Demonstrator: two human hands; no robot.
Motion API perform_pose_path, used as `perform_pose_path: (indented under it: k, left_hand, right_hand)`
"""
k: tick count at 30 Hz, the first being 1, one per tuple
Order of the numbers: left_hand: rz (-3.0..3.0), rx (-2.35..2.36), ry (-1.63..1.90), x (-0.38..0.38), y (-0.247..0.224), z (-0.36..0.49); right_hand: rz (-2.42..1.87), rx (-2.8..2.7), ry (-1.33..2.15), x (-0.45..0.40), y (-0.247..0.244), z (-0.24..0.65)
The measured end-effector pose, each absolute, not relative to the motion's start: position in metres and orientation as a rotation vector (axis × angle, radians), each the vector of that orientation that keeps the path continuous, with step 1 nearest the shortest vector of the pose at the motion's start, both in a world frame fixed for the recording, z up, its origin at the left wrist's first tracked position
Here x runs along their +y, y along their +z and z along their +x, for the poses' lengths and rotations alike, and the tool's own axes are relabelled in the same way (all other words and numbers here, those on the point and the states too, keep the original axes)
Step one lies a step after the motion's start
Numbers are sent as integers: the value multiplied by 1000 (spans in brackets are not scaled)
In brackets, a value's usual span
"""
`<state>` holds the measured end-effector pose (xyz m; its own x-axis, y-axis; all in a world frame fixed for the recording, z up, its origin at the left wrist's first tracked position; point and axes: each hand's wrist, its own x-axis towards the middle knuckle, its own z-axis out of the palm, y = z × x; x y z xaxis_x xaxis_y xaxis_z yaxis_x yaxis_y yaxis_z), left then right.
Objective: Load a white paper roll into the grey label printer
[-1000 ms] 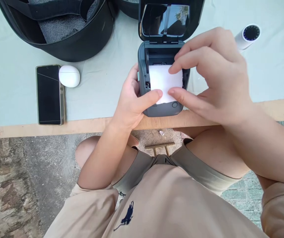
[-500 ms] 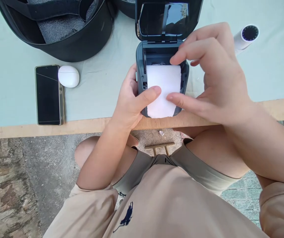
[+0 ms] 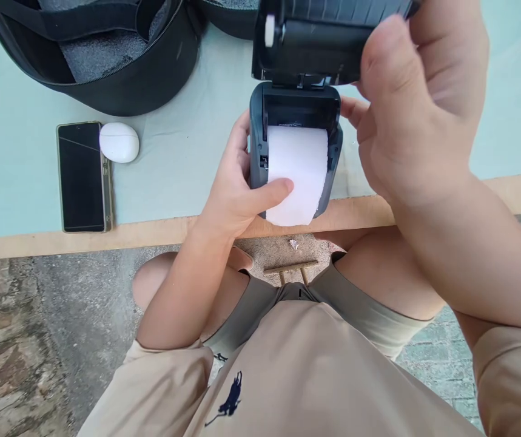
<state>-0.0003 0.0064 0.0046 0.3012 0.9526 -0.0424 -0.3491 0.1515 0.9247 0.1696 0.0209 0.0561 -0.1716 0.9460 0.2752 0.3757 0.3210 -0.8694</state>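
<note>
We keep both arms forward over the near edge of the surface [image 3: 173,170], with the printer [image 3: 303,106] between our two hands. Our left forearm slants up to the printer's left side, where the left hand [image 3: 242,182] is closed around the body, its thumb lying flat on the paper [image 3: 299,170]. Our right arm comes in from the right and rises past the printer, wrist bent upward; the right hand [image 3: 415,103] is narrowed on the raised lid [image 3: 319,48], thumb against its inner face. The fingers behind the lid are partly hidden, so they seem to grip its right side.

We count one printer, its one lid standing open at the back, and one strip of paper, which runs from the printer's inside down over its front edge. Left of the printer lie one phone [image 3: 80,176] and one white rounded case [image 3: 119,142], the case against the phone's upper right corner. Beyond the printer are two black cases: the large case [image 3: 137,82] unzipped to the upper left, and the second case [image 3: 233,21] just behind, cut off by the view. Below the printer, one white scrap [image 3: 293,244] lies on the ground.
</note>
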Motion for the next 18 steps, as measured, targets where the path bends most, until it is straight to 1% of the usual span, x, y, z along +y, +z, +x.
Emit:
perform_pose_path:
  k: [2, 5, 9, 13, 16, 18]
  left_hand:
    - [962, 775, 1087, 5, 7, 0]
    - [918, 777, 1108, 2, 9, 0]
    - [899, 798, 1100, 4, 7, 0]
    - [939, 805, 1094, 7, 3, 0]
    - [941, 698, 1120, 8, 1, 0]
    - [856, 633, 1123, 7, 1, 0]
  right_hand:
    - [-1080, -1722, 808, 22, 52, 174]
    - [-916, -1926, 734, 25, 43, 183]
    - [-875, -2059, 718, 28, 35, 189]
    - [-917, -1915, 947, 28, 35, 187]
    - [-975, -1872, 1172, 28, 37, 185]
    - [-982, -1859, 1261, 27, 38, 185]
